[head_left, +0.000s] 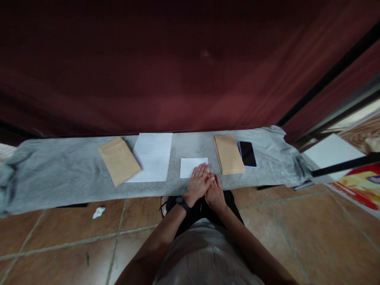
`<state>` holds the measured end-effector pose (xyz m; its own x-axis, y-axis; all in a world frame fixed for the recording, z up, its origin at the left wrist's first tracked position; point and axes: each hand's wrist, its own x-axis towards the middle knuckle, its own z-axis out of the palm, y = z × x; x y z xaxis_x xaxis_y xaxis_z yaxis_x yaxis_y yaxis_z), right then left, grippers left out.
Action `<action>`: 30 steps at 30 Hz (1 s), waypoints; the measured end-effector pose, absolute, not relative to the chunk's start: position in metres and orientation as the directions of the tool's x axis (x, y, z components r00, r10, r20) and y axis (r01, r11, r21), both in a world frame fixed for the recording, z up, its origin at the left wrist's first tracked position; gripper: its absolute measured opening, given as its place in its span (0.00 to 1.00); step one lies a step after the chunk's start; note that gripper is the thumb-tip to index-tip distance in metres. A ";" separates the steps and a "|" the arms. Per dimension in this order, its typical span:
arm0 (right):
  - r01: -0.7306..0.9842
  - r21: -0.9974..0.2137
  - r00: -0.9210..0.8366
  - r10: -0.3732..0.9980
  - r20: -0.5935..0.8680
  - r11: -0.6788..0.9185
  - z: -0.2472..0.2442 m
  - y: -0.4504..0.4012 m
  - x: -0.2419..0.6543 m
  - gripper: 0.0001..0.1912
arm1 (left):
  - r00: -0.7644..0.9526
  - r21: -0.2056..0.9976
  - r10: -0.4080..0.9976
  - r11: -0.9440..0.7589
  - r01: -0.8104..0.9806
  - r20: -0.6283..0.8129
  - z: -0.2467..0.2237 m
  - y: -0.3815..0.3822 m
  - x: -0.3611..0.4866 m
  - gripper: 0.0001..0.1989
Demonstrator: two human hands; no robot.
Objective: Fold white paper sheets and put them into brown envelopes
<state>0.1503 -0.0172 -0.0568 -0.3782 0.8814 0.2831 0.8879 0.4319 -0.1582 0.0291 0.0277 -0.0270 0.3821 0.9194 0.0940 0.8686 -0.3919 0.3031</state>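
Observation:
A small white sheet (187,168) lies on the grey cloth in front of me, probably folded paper. My left hand (198,182), with a dark watch on its wrist, rests flat over the sheet's right part, fingers stretched out. Beside it, my right hand (215,193) lies at the sheet's lower right corner, touching my left hand, its fingers partly spread. Right of my hands is a stack of brown envelopes (229,154). To the left, a brown envelope (119,161) overlaps large white paper (154,157).
A phone (248,153) lies right of the envelope stack. The grey cloth (68,170) covers a long narrow table against a dark red surface (178,79). A white board (332,154) and a colourful box (362,185) stand at the right. White scrap (99,212) lies on the tiled floor.

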 end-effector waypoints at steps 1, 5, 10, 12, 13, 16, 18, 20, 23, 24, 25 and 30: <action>0.890 -0.147 -0.378 0.878 0.292 0.432 -0.057 -0.018 0.151 0.28 | 0.369 0.294 0.925 -0.379 0.877 0.088 -0.028 0.030 0.028 0.31; 0.891 -0.138 -0.368 0.867 0.337 0.432 -0.059 -0.019 0.151 0.27 | 0.341 0.263 0.937 -0.349 0.900 0.075 -0.031 0.042 0.027 0.29; 0.889 -0.160 -0.349 0.861 0.370 0.429 -0.060 -0.017 0.151 0.25 | 0.305 0.237 0.949 -0.314 0.919 0.077 -0.034 0.055 0.026 0.30; 0.890 -0.174 -0.338 0.867 0.366 0.421 -0.059 -0.017 0.152 0.26 | 0.287 0.232 0.954 -0.299 0.925 0.087 -0.035 0.058 0.022 0.31; 0.890 -0.180 -0.338 0.870 0.359 0.420 -0.059 -0.017 0.152 0.26 | 0.278 0.231 0.956 -0.292 0.928 0.090 -0.036 0.059 0.020 0.31; 0.884 -0.206 -0.343 0.882 0.324 0.420 -0.057 -0.017 0.153 0.29 | 0.244 0.235 0.964 -0.263 0.936 0.106 -0.038 0.061 0.011 0.32; 0.881 -0.224 -0.343 0.888 0.307 0.417 -0.057 -0.017 0.153 0.30 | 0.214 0.247 0.970 -0.237 0.940 0.119 -0.040 0.061 0.004 0.33; 0.878 -0.237 -0.341 0.890 0.304 0.417 -0.058 -0.017 0.154 0.31 | 0.183 0.256 0.975 -0.211 0.943 0.128 -0.041 0.059 -0.003 0.33; 0.875 -0.237 -0.343 0.887 0.310 0.421 -0.059 -0.017 0.154 0.32 | 0.136 0.247 0.981 -0.167 0.954 0.137 -0.040 0.056 -0.011 0.34; 0.876 -0.234 -0.345 0.886 0.310 0.423 -0.059 -0.017 0.154 0.32 | 0.119 0.240 0.983 -0.150 0.959 0.140 -0.040 0.054 -0.014 0.34; 0.877 -0.229 -0.347 0.886 0.309 0.423 -0.059 -0.017 0.154 0.32 | 0.102 0.233 0.984 -0.134 0.963 0.142 -0.039 0.052 -0.016 0.35; 0.883 -0.212 -0.347 0.888 0.303 0.418 -0.056 -0.018 0.153 0.30 | 0.047 0.210 0.987 -0.079 0.974 0.155 -0.038 0.043 -0.023 0.36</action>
<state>0.1526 -0.0177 -0.0563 -0.3473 0.8875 0.3028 0.8832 0.4181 -0.2124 -0.0225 0.0428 -0.0378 0.0471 0.9868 0.1549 0.9744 -0.0795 0.2103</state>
